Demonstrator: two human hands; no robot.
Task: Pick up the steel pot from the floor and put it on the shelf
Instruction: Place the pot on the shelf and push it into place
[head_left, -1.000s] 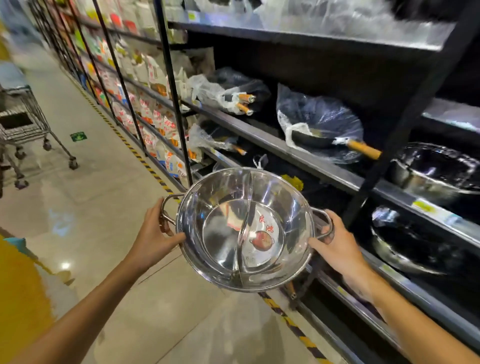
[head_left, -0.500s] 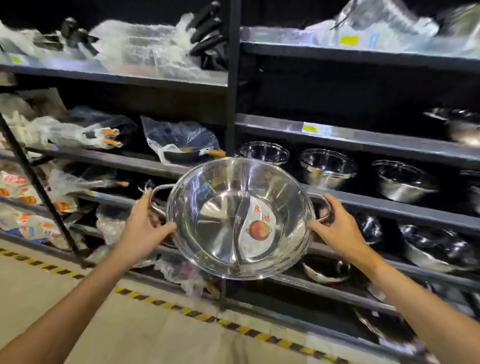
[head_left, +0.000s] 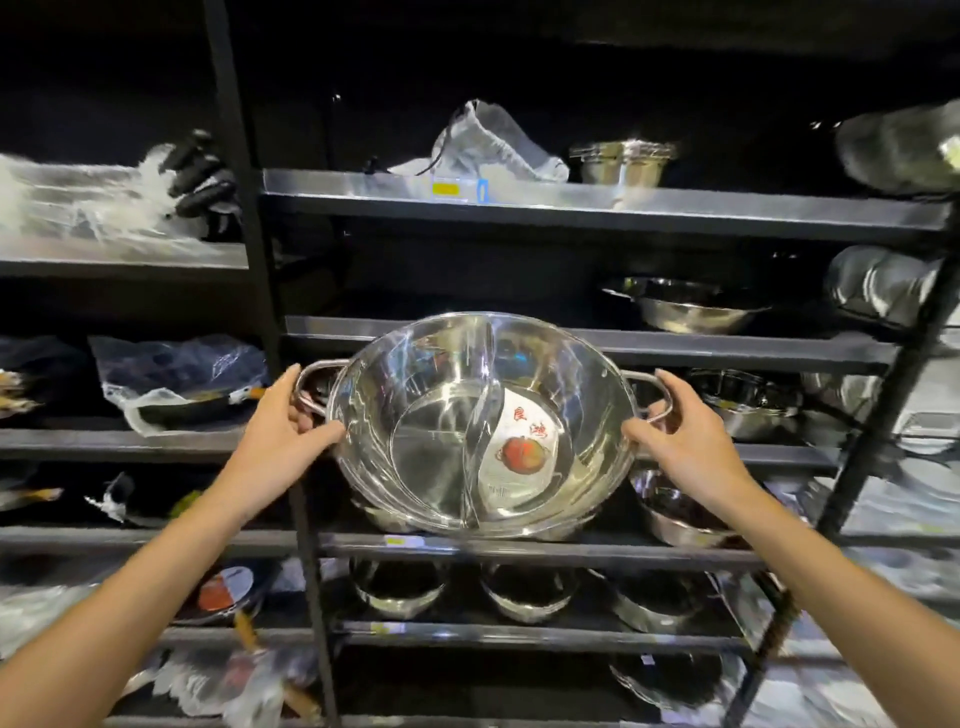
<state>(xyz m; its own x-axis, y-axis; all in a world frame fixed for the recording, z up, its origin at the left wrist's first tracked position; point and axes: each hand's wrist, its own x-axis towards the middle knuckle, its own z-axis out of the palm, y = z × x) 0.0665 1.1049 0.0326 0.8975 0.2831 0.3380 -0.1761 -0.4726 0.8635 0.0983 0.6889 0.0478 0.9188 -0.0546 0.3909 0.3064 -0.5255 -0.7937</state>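
A wide, shiny steel pot (head_left: 441, 410) with a curved divider and a red-printed label inside hangs in the air in front of the dark metal shelf (head_left: 727, 345). It is tilted with its open side toward me. My left hand (head_left: 283, 434) grips its left loop handle and my right hand (head_left: 685, 441) grips the right one. The pot covers the shelf level behind it, so I cannot tell whether it touches any board.
The shelf unit holds several steel bowls (head_left: 685, 309) and pots (head_left: 621, 161) on its right bays. Bagged pans (head_left: 192, 384) lie on the left bay. A black upright post (head_left: 244, 208) stands just left of the pot, and another post (head_left: 893, 395) at the right.
The pot has risen and moved closer to the shelves, with both hands still on its handles. My view has lifted from the floor and aisle to face the shelving squarely.
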